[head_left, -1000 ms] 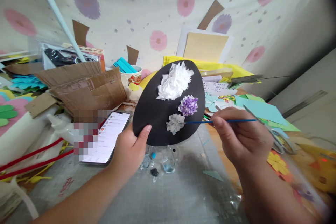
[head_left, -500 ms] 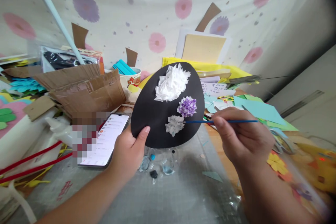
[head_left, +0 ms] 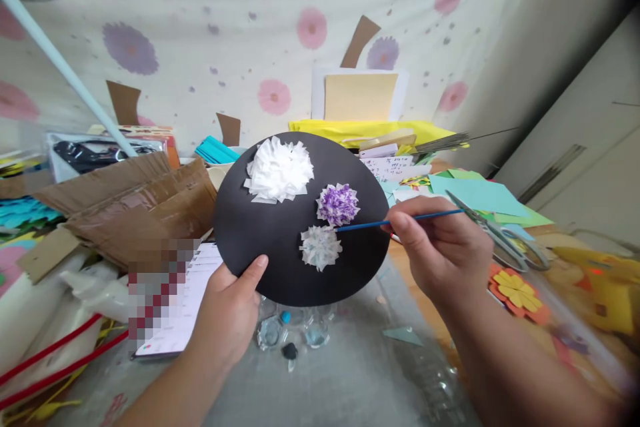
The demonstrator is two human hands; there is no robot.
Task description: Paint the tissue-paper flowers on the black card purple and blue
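Note:
My left hand (head_left: 234, 300) grips the lower left edge of a round black card (head_left: 280, 240), thumb on its face, holding it tilted up above the table. Stuck on the card are a large white tissue-paper flower (head_left: 281, 171), a purple-and-white flower (head_left: 339, 205) and a small greyish-white flower (head_left: 321, 248). A thin blue paintbrush (head_left: 370, 225) is pinched between the fingers of my right hand (head_left: 435, 247). Its tip meets the upper right edge of the greyish flower, where a faint bluish tint shows.
Small clear paint pots (head_left: 317, 335) sit below the card. On the left are a phone (head_left: 175, 310), a white glue bottle (head_left: 95, 290) and a cardboard box (head_left: 140, 213). Scissors (head_left: 500, 240), coloured paper (head_left: 480, 195) and a paper flower (head_left: 517, 290) lie at right.
The black card has turned to face me more squarely and shifted left and slightly down in view. The brush stays at the greyish flower, its handle now slanting upward to the right.

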